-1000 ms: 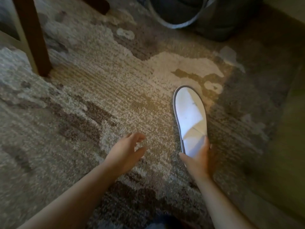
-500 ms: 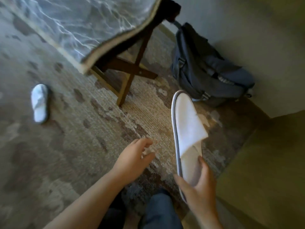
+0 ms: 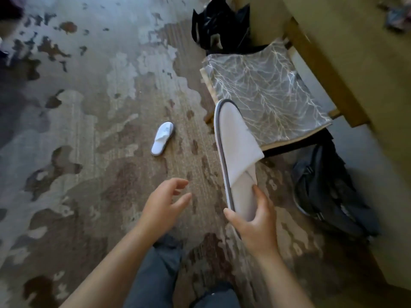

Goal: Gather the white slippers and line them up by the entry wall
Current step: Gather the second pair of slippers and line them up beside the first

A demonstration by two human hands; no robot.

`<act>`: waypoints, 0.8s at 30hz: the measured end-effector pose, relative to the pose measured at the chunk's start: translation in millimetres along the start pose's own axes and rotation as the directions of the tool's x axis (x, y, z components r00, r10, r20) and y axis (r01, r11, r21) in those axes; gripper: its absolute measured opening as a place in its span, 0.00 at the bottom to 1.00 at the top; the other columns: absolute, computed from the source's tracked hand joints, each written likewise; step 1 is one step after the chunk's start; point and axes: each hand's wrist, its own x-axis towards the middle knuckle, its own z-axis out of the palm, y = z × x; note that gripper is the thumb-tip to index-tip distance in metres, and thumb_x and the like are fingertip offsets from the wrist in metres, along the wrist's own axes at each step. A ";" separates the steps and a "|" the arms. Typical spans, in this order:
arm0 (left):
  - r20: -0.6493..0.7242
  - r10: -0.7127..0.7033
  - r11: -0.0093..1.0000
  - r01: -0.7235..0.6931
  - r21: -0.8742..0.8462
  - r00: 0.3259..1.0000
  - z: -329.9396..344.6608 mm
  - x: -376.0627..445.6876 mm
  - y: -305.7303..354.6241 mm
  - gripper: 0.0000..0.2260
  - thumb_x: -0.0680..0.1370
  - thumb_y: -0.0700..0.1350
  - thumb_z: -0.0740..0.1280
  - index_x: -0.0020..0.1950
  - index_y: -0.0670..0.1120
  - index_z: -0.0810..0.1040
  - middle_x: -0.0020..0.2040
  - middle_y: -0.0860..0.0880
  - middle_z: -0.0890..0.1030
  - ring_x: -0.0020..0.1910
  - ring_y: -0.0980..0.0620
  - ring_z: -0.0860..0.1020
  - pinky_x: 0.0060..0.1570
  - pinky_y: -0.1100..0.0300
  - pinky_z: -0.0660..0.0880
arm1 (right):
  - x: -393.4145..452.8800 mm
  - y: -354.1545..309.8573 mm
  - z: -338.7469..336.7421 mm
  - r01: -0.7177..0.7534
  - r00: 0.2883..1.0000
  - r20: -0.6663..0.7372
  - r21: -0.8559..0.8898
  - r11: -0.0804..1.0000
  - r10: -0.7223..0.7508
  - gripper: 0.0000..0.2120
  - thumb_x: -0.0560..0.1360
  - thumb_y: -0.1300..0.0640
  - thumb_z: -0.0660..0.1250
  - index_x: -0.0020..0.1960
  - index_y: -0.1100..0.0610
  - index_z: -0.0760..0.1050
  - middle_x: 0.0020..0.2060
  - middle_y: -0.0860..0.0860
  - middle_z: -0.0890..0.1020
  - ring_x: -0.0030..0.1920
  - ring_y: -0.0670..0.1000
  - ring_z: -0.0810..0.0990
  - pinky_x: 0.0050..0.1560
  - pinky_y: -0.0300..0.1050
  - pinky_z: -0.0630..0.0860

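Carpet (image 3: 89, 152) | right hand (image 3: 255, 227) fingers (image 3: 259, 194) clasp slipper (image 3: 235, 152) heel | second slipper (image 3: 162, 138) apart

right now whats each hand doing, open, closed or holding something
Left hand: open, fingers loosely curled, holding nothing.
Right hand: closed on the heel end of a white slipper, lifted off the carpet.

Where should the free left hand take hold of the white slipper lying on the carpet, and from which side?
Best at the open heel end of the slipper on the carpet, coming from above. It lies flat, sole down, heel end pointing toward the person, so the left hand meets that end first. The flat sole there is thin enough to pinch, just as the right hand grips the held slipper.
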 end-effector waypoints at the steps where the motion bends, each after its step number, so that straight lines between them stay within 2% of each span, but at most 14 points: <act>1: -0.023 -0.031 0.999 0.030 -0.016 0.999 -20.1 3.2 -7.9 0.11 0.73 0.44 0.65 0.55 0.48 0.74 0.50 0.52 0.76 0.50 0.54 0.75 0.50 0.60 0.70 | 12.6 -19.4 11.4 0.040 0.999 0.016 -0.014 0.999 -0.040 0.39 0.62 0.50 0.73 0.68 0.53 0.60 0.64 0.52 0.66 0.62 0.48 0.64 0.65 0.47 0.63; 5: -0.056 -0.094 0.996 0.093 -0.015 0.994 -97.4 26.3 -35.7 0.10 0.73 0.44 0.65 0.55 0.48 0.74 0.50 0.52 0.77 0.50 0.53 0.75 0.50 0.59 0.72 | 56.4 -90.5 60.0 0.120 0.993 -0.006 -0.040 0.992 -0.120 0.37 0.62 0.52 0.74 0.67 0.56 0.62 0.65 0.56 0.68 0.64 0.54 0.66 0.65 0.49 0.64; 9: -0.087 -0.072 0.997 0.073 0.006 0.994 -161.2 66.8 -41.9 0.11 0.73 0.43 0.65 0.55 0.46 0.74 0.50 0.51 0.76 0.49 0.53 0.75 0.50 0.59 0.70 | 79.4 -138.9 102.4 0.136 0.991 0.005 -0.039 0.990 -0.135 0.37 0.63 0.53 0.74 0.67 0.56 0.62 0.65 0.57 0.67 0.63 0.53 0.66 0.61 0.43 0.62; 13: -0.112 -0.027 0.999 0.022 -0.048 0.993 -206.5 114.4 -35.1 0.08 0.74 0.43 0.65 0.52 0.50 0.74 0.48 0.53 0.77 0.48 0.55 0.75 0.50 0.58 0.71 | 93.6 -160.7 131.2 0.110 0.994 0.029 -0.021 0.994 -0.110 0.37 0.62 0.53 0.74 0.67 0.55 0.62 0.64 0.55 0.68 0.59 0.49 0.65 0.60 0.44 0.63; 16: -0.115 0.026 0.997 -0.035 -0.076 0.993 -224.8 151.8 -28.9 0.09 0.73 0.43 0.65 0.45 0.58 0.72 0.44 0.61 0.75 0.46 0.62 0.74 0.45 0.63 0.70 | 110.9 -166.6 144.7 0.041 0.999 0.029 -0.003 0.999 -0.041 0.38 0.62 0.54 0.75 0.67 0.54 0.61 0.65 0.55 0.67 0.59 0.48 0.65 0.60 0.44 0.63; 18: -0.110 0.030 0.997 -0.038 -0.072 0.994 -230.3 179.5 -29.5 0.10 0.73 0.43 0.65 0.44 0.59 0.71 0.44 0.62 0.74 0.45 0.64 0.73 0.43 0.66 0.69 | 130.0 -170.3 152.2 0.000 0.999 0.051 -0.022 1.000 0.001 0.39 0.62 0.53 0.75 0.68 0.53 0.60 0.65 0.53 0.67 0.59 0.48 0.65 0.60 0.45 0.64; 21: -0.105 -0.001 0.999 -0.003 -0.040 0.994 -230.6 227.3 -44.8 0.08 0.72 0.42 0.66 0.51 0.51 0.75 0.45 0.55 0.76 0.45 0.55 0.75 0.46 0.60 0.68 | 168.2 -172.9 166.3 -0.007 0.997 0.078 -0.082 0.997 0.014 0.40 0.61 0.51 0.75 0.68 0.53 0.60 0.64 0.53 0.67 0.62 0.52 0.66 0.65 0.51 0.65; 24: -0.104 -0.061 0.998 0.061 -0.001 0.993 -228.4 281.7 -73.0 0.12 0.72 0.41 0.67 0.55 0.44 0.74 0.51 0.48 0.76 0.49 0.52 0.73 0.50 0.59 0.67 | 216.9 -176.0 187.9 -0.013 0.996 0.089 -0.139 0.990 0.025 0.43 0.57 0.47 0.74 0.68 0.53 0.60 0.63 0.54 0.67 0.63 0.53 0.66 0.66 0.53 0.65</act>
